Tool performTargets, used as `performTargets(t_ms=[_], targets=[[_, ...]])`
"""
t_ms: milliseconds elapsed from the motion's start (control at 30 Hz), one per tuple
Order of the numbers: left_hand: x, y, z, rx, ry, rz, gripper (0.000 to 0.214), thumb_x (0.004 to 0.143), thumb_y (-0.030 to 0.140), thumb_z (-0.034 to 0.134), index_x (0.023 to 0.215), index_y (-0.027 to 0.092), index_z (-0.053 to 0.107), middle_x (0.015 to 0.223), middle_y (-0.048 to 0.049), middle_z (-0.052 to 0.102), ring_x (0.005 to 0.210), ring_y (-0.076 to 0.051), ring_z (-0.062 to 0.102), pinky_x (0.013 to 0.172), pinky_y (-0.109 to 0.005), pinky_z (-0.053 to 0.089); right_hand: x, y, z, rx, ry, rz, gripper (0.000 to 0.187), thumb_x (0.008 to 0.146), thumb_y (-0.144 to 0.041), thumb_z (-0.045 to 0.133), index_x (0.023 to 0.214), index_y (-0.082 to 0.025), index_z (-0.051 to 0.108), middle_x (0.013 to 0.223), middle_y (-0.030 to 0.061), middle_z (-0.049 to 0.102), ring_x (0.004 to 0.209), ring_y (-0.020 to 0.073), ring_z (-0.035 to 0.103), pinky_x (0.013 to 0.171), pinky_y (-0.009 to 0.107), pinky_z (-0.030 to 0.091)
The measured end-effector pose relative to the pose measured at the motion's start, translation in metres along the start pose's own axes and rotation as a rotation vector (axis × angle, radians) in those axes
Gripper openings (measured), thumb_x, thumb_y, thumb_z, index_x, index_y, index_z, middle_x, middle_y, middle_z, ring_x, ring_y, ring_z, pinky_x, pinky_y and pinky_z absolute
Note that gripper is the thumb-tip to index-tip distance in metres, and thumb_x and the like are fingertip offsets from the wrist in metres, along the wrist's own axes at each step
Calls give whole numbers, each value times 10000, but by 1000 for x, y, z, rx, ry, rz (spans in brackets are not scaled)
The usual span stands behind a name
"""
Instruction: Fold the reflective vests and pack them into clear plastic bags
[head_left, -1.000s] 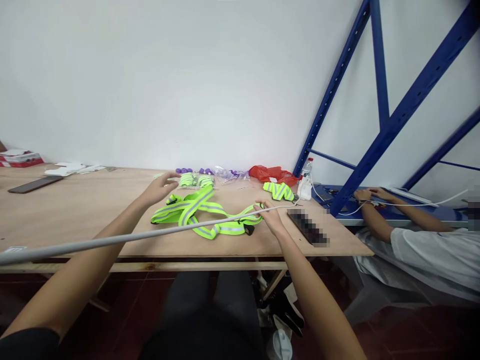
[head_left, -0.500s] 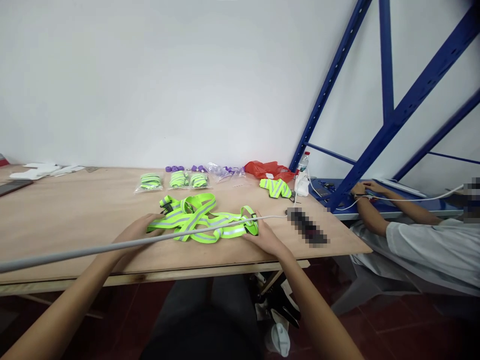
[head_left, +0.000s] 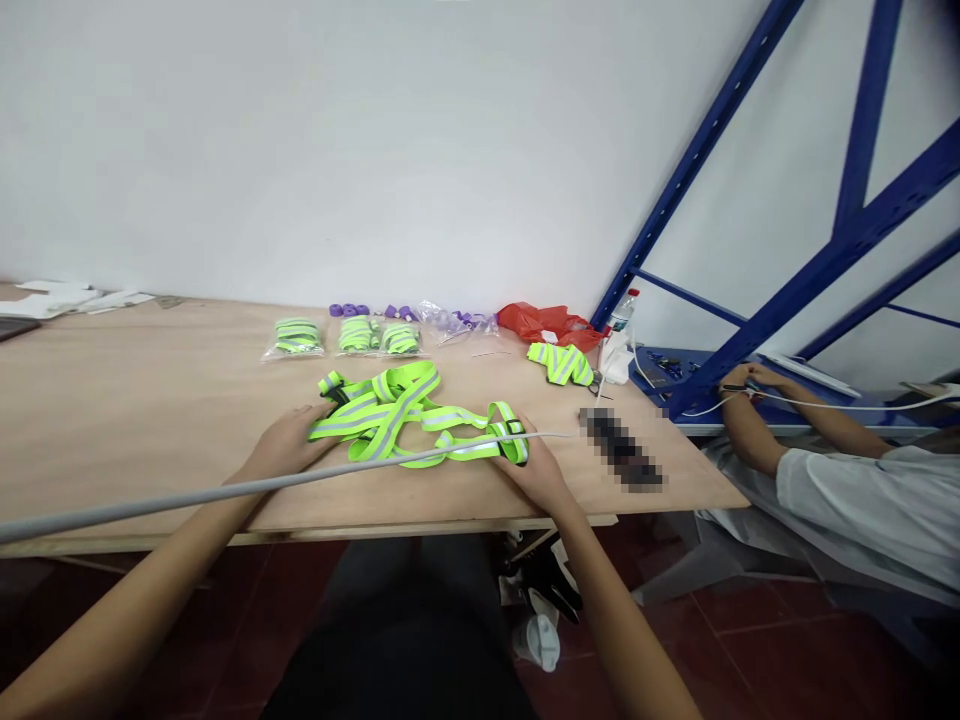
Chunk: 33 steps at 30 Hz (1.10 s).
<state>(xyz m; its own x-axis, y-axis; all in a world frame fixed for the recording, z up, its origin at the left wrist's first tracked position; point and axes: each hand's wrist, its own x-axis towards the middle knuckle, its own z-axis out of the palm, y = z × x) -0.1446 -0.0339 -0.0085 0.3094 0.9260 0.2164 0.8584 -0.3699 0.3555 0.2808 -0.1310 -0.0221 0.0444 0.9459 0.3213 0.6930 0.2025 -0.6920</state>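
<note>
A bright yellow-green reflective strap harness (head_left: 409, 395) with silver stripes and black buckles lies loosely tangled on the wooden table. At its left end, my left hand (head_left: 289, 442) has its fingers closed on the webbing, close to a black buckle. My right hand (head_left: 538, 475) grips the looped right end by another buckle, thumb in front and fingers behind. A grey cable (head_left: 247, 488) crosses the view in front of the harness and hides part of it.
Behind lie several bagged reflective straps (head_left: 297, 337), purple rolls (head_left: 349, 310), a red plastic bag (head_left: 546, 322) and a folded reflective strap (head_left: 561, 364). A bottle (head_left: 622, 312) stands by the blue rack (head_left: 694, 145). At right, another person's hands (head_left: 742, 376) work at a blue table.
The view has shifted slightly, so the table sits higher in the picture. Both hands stay at the ends of the harness, which keeps nearly the same shape.
</note>
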Motion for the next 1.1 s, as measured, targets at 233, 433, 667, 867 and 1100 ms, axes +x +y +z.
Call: performTargets(t_ms=[233, 433, 667, 867, 1100], targets=[[1, -3, 4, 50, -2, 17, 598, 865, 533, 514, 1324, 163, 616, 1259, -154, 704, 1156, -384, 641, 960, -458, 500, -2, 1, 1, -47, 15, 95, 800, 859, -351, 644, 1584, -225, 328, 1507, 140, 543, 1327, 324, 579, 1113, 491, 464], [0, -3, 6, 63, 11, 24, 577, 864, 517, 502, 1309, 168, 613, 1288, -144, 697, 1187, -372, 627, 958, -447, 502, -3, 4, 1, -50, 46, 84, 802, 849, -305, 613, 1591, -201, 326, 1539, 141, 509, 1424, 307, 485, 1186, 488, 394], [-4, -7, 6, -21, 9, 38, 636, 906, 597, 470, 1338, 163, 642, 1247, -156, 695, 1155, -368, 634, 970, -458, 507, -6, 3, 1, -49, 105, 217, 1000, 811, -464, 695, 1626, -167, 199, 1558, 195, 477, 1411, 337, 506, 1110, 486, 467], [-9, -1, 1, -105, 8, 49, 666, 893, 675, 540, 1345, 203, 671, 1297, -143, 677, 1185, -365, 620, 1027, -453, 481, -4, 2, -1, -101, 109, 323, 1116, 750, -633, 678, 1620, -139, 184, 1551, 231, 478, 1369, 376, 548, 1046, 478, 498], [-12, 2, -5, -382, -22, -21, 660, 976, 648, 391, 1374, 190, 651, 1375, -128, 665, 1284, -348, 583, 1129, -469, 409, 1, 2, -1, -195, 83, 375, 1129, 735, -687, 634, 1614, -121, 207, 1455, 238, 575, 1288, 411, 608, 941, 481, 545]])
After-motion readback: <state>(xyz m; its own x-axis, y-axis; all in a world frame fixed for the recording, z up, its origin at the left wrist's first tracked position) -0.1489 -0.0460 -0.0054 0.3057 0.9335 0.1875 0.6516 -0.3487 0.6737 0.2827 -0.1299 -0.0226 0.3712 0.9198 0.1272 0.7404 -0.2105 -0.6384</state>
